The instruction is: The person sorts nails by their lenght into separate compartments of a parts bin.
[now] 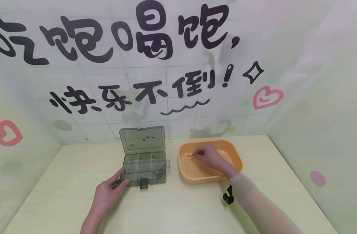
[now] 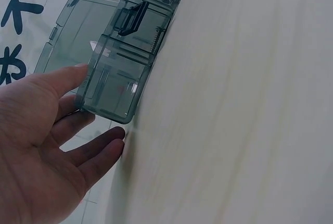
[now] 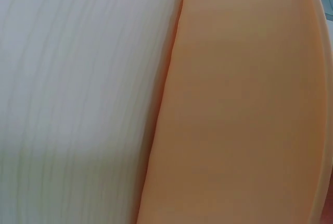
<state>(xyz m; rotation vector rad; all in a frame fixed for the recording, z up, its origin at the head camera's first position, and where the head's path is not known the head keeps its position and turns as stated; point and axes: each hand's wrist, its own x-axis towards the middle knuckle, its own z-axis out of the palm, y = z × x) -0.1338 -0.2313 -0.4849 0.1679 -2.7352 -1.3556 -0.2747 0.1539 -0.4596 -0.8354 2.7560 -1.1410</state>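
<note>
A translucent grey compartment box [image 1: 144, 167] stands on the table with its lid [image 1: 142, 139] raised at the back. My left hand [image 1: 108, 193] holds the box's left end, thumb near the front corner and fingers along the side. In the left wrist view, the thumb [image 2: 70, 78] lies against the box wall [image 2: 112, 88]. Several thin dark screws [image 1: 159, 171] lie in the right front compartment. My right hand [image 1: 209, 156] is over the orange tray [image 1: 193, 178], pinching thin brass-coloured screws [image 1: 190, 156] at the fingertips. The right wrist view shows mostly tray wall [image 3: 244, 99].
A black front latch [image 1: 143, 183] hangs down on the box, and a clear side latch [image 1: 168, 163] sticks out toward the tray. The pale wooden table [image 1: 178, 208] is bounded by a printed back wall [image 1: 178, 123] and side walls. A black device [image 1: 228, 195] is at the right wrist.
</note>
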